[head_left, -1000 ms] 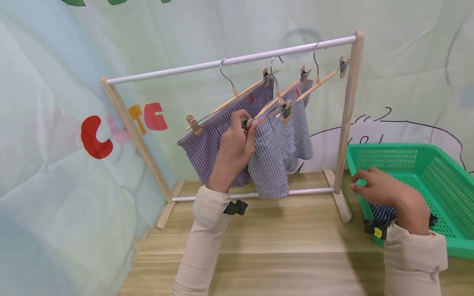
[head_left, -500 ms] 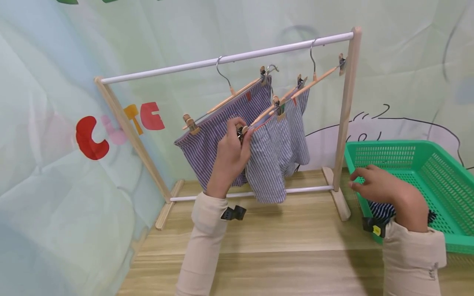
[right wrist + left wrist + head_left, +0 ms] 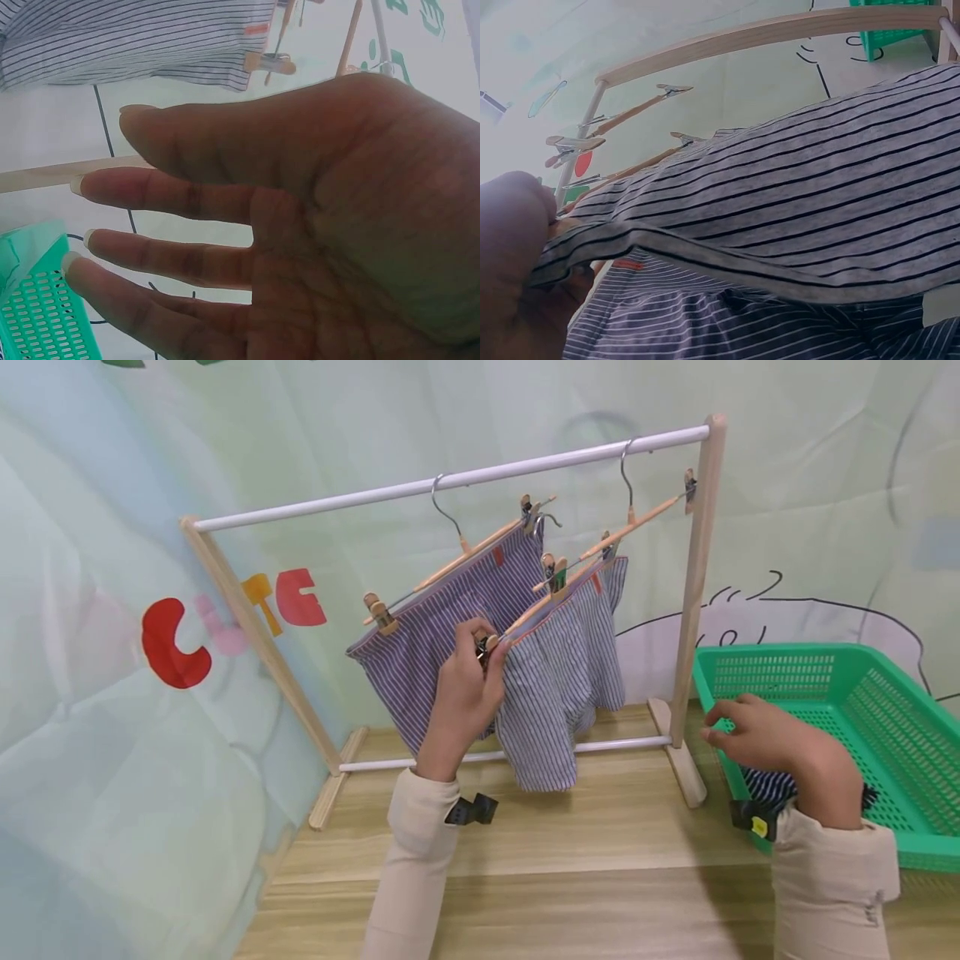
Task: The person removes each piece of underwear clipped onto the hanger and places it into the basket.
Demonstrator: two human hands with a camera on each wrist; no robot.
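My left hand (image 3: 465, 693) pinches the near clip end of a wooden clip hanger (image 3: 525, 614). Pale blue-grey striped shorts (image 3: 551, 702) hang from its clips, and the hanger's metal hook (image 3: 555, 520) shows below the rail. Up close in the left wrist view, the striped cloth (image 3: 795, 180) stretches away from the fingers. Purple striped shorts (image 3: 412, 668) hang behind, on another clip hanger (image 3: 465, 557) hooked over the rail. My right hand (image 3: 780, 743) is held in the air over the basket's left edge; its fingers (image 3: 165, 255) are relaxed and grip nothing.
A small wooden rack with a white rail (image 3: 337, 506) stands on the wood-grain table (image 3: 622, 910). A bare clip hanger (image 3: 645, 522) hangs at its right end. In the green basket (image 3: 772, 652) lies a dark striped cloth (image 3: 768, 785), partly under my right arm.
The hanger with the pale shorts has come down, its hook moving from rail height to below the rail. My left hand moved slightly down with it; my right hand stayed nearly still.
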